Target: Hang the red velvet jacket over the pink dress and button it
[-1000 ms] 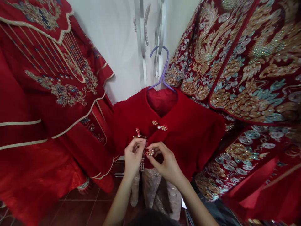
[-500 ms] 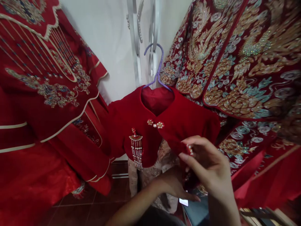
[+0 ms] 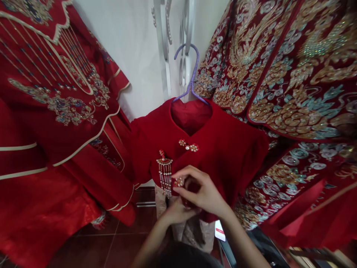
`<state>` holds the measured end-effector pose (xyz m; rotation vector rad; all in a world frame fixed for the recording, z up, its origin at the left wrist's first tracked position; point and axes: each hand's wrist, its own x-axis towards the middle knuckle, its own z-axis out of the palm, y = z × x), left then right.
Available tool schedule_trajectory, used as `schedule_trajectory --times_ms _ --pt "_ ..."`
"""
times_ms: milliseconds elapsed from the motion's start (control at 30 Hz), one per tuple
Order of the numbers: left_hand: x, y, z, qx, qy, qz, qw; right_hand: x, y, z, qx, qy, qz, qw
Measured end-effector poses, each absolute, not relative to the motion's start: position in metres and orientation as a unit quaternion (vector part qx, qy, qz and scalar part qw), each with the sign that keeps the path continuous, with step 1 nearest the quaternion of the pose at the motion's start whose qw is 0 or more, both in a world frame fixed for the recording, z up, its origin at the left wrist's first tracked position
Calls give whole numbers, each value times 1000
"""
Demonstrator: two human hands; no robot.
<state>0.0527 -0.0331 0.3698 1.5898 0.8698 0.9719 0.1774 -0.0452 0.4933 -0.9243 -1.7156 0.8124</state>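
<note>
A short red velvet jacket (image 3: pixel 156 126) hangs in front of me on a purple hanger (image 3: pixel 192 70). My right hand (image 3: pixel 198 188) is closed at the jacket's lower front, thumb and forefinger pinching a beaded flower button (image 3: pixel 179 182). Close to that button, on the jacket's left side as I see it, hangs a beaded tassel brooch (image 3: pixel 164 173). Higher up, a beaded flower clasp (image 3: pixel 188 146) joins the neckline. Just below my right hand is my left hand (image 3: pixel 178 214), at the jacket's hem; its fingers are largely hidden.
A red beaded gown (image 3: pixel 64 141) hangs at the left, and a heavily embroidered dark red jacket (image 3: pixel 279 85) at the right. Behind the hanger stands a white metal rack (image 3: pixel 164 48). Pale patterned fabric (image 3: pixel 205 232) hangs below the velvet jacket, near a lit phone screen (image 3: pixel 220 230).
My right hand has moved left with the beaded flower button, drawing the jacket's front panel across. My left hand has also shifted left, beneath it. The view has moved slightly.
</note>
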Motion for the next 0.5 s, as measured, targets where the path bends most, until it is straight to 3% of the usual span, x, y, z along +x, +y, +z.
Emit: schedule_trajectory --times_ms 267,500 --pt "18 -12 407 561 401 512 513 181 17 452 -380 -696 292 534" --pt "6 7 435 588 431 590 346 195 28 451 -403 -648 296 574"
